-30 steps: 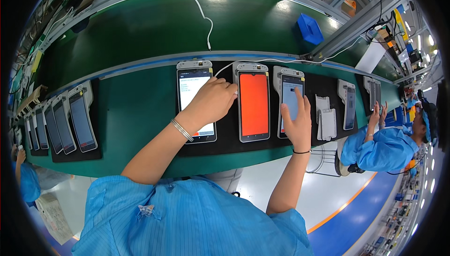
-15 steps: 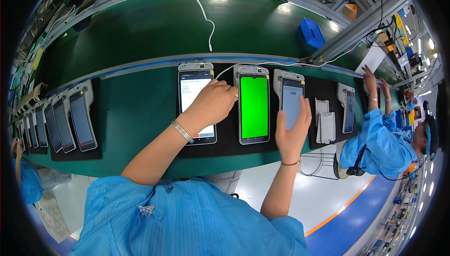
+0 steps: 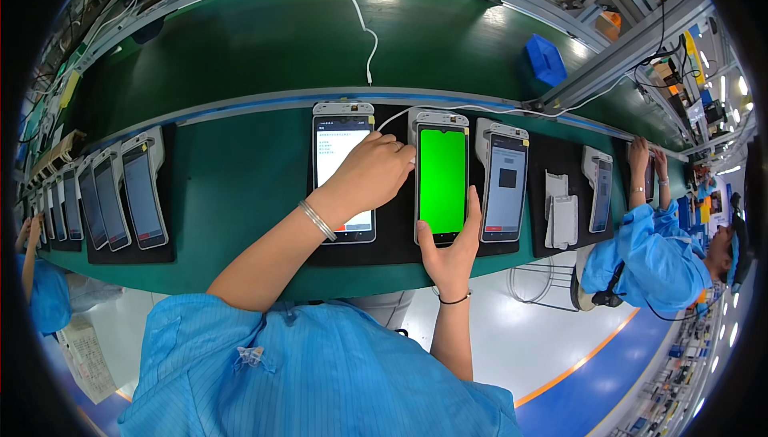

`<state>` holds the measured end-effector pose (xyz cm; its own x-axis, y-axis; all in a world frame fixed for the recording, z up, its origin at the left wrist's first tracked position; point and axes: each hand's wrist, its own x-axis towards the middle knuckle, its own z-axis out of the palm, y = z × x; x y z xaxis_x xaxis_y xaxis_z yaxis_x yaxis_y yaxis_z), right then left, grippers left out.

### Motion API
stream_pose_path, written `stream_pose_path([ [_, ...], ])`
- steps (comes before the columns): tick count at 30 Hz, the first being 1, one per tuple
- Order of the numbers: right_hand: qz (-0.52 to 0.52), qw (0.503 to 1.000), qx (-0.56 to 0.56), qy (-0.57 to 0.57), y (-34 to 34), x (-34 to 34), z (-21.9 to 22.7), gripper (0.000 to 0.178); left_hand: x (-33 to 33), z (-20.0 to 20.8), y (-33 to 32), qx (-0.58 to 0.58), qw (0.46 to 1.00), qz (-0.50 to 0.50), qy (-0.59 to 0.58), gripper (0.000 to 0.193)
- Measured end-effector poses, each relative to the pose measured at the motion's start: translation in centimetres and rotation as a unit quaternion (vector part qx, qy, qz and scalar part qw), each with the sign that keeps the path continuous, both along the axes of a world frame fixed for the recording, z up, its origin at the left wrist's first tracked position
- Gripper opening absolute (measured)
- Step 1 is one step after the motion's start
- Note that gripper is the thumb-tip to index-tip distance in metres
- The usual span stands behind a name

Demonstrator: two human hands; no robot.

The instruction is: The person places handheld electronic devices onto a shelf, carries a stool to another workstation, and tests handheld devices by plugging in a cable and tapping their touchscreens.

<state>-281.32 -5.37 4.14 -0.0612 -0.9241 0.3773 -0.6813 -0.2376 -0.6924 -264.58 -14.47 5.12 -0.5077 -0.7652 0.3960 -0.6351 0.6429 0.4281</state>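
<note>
Three white handheld terminals stand side by side before me. The middle handheld terminal (image 3: 442,169) glows plain green. My right hand (image 3: 453,259) grips its lower end, thumb at the left edge and fingers along the right edge. My left hand (image 3: 370,171) pinches the end of a white cable (image 3: 480,107) against the middle terminal's left side; the plug is mostly hidden by the fingers. Under my left forearm and hand lies the left terminal (image 3: 334,157), with a white text screen. The right terminal (image 3: 506,177) shows a pale grey screen with a dark box; neither hand touches it.
Black mats (image 3: 392,253) lie under the terminals on the green bench (image 3: 232,197). More terminals (image 3: 144,193) stand at left. White plastic pieces (image 3: 563,221) and another terminal (image 3: 602,189) sit at right. A loose white cable (image 3: 370,45) hangs beyond. A co-worker (image 3: 648,249) works at right.
My right hand has moved left from in front of the right terminal and closed round the middle terminal's lower end. The left hand stays at the middle terminal's left side.
</note>
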Motion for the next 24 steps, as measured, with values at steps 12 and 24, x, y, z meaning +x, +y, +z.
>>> stream_pose_path([
  [12, 0.011, 0.989, 0.028, -0.145, 0.3, -0.8, -0.5, 0.062, -0.1, -0.2, 0.0, -0.006, 1.0, 0.01, -0.004, 0.008],
  [24, 0.034, 0.956, 0.048, -0.287, 0.3, -2.1, -0.9, 0.055, -0.1, 0.3, 0.1, 0.025, 0.999, 0.018, 0.008, 0.01],
])
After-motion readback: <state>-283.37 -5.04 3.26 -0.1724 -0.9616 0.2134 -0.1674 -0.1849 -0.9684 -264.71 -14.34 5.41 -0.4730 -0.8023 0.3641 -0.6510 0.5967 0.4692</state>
